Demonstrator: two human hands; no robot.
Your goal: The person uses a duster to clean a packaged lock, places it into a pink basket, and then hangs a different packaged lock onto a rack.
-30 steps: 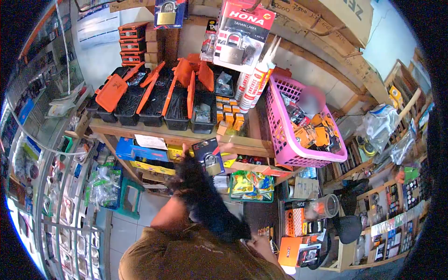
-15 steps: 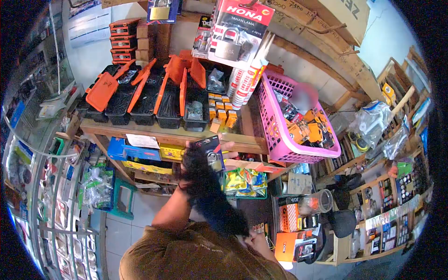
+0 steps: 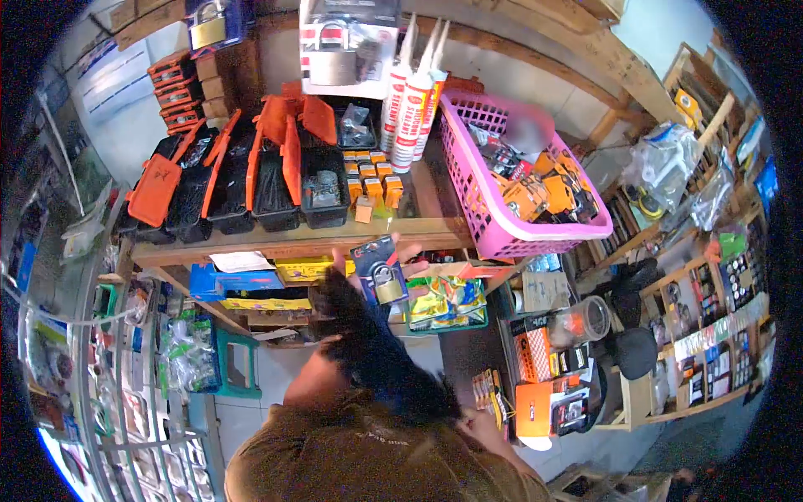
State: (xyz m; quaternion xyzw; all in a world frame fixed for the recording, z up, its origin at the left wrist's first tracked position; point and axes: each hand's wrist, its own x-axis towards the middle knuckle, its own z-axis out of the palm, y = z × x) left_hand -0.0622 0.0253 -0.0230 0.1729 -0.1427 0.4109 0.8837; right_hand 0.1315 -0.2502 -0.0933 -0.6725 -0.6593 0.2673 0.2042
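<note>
My left hand (image 3: 406,256) holds a carded padlock (image 3: 385,280), its face with a brass-coloured body and silver shackle turned up toward me. Fingers show at the card's right edge. Across my left forearm lies a black fluffy duster (image 3: 372,343), which hides the wrist and part of the palm. Low on the right, my right hand (image 3: 481,427) is closed round the lower end of the duster; the handle itself is mostly hidden. Just beyond the padlock runs the wooden shelf edge (image 3: 309,243).
Black bins (image 3: 276,201) with raised orange lids line the shelf, beside small orange boxes (image 3: 372,180) and sealant tubes (image 3: 410,117). A pink basket (image 3: 535,243) of packaged goods sits right. Another carded padlock (image 3: 333,63) hangs above. Glass shelving (image 3: 92,335) stands left.
The carded padlock has tilted to face me more fully and is less covered. The duster has shifted down off it. The whole view has moved slightly.
</note>
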